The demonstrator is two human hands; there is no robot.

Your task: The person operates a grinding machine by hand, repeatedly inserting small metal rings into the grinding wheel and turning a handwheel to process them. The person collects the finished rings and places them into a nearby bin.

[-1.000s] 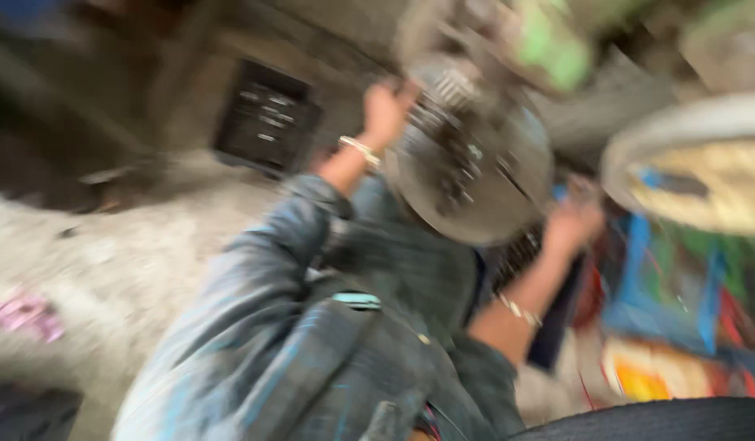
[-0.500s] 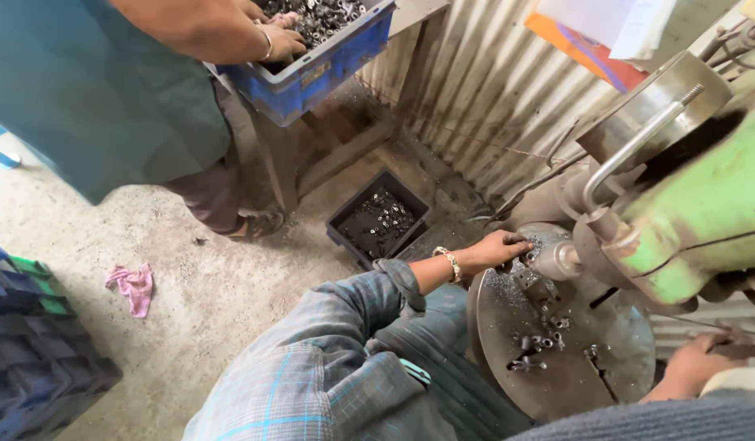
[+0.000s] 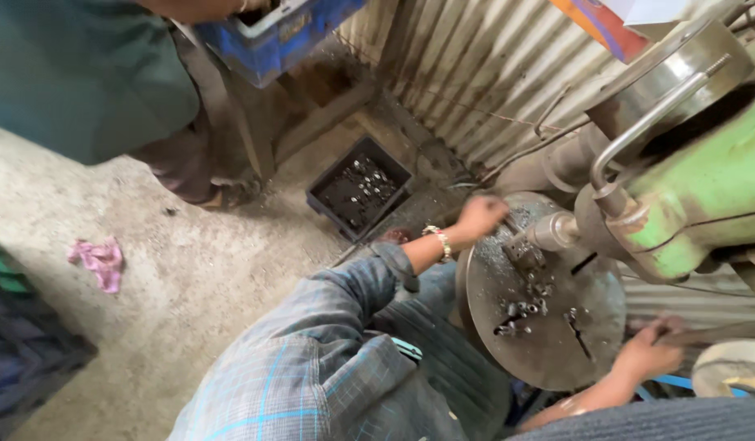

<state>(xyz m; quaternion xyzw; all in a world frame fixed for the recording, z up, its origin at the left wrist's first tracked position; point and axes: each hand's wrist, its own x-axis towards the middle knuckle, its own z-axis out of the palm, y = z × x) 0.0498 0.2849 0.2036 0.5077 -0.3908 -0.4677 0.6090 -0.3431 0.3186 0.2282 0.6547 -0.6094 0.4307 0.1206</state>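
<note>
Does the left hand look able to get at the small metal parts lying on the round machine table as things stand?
Probably yes. The left hand is already at the edge of the round table, and the small metal parts lie uncovered a little farther in; only the spindle juts in near the hand.

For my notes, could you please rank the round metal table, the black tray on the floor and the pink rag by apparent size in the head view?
1. Round metal table, nearest the camera.
2. Black tray.
3. Pink rag.
</note>
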